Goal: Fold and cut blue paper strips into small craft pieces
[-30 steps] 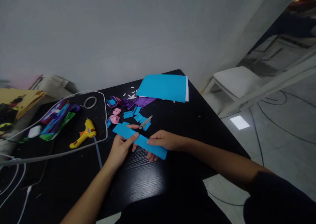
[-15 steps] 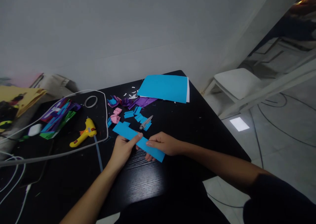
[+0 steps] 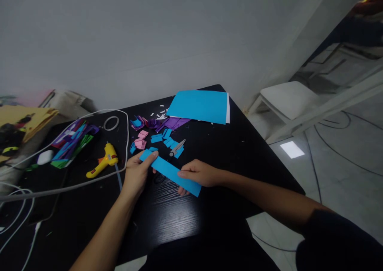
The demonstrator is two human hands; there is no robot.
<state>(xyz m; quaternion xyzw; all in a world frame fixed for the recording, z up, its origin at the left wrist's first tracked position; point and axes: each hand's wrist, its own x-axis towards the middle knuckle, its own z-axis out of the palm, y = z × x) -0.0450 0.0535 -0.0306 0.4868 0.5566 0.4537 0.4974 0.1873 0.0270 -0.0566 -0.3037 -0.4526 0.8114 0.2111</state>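
A blue paper strip [image 3: 169, 169] is stretched slantwise between my two hands, above the black table. My left hand [image 3: 138, 169] pinches its far left end, thumb on top. My right hand [image 3: 199, 173] grips it near the lower right end, thumb on top and fingers curled beneath. Just beyond the strip lies a pair of scissors [image 3: 178, 146], its blades pointing away and its handles partly hidden by the strip. Small cut blue pieces [image 3: 166, 134] are scattered around the blades, and folded pink pieces [image 3: 140, 140] lie to their left.
A blue sheet [image 3: 199, 105] lies on white paper at the back. To the left are a yellow glue gun [image 3: 104, 160], a tape ring [image 3: 111, 123], a bundle of coloured strips [image 3: 73, 139] and a white cable [image 3: 128, 135]. A white stool [image 3: 287, 99] stands right of the table.
My left hand has slid along the strip to its upper left end, away from my right hand. The right hand has stayed almost in place.
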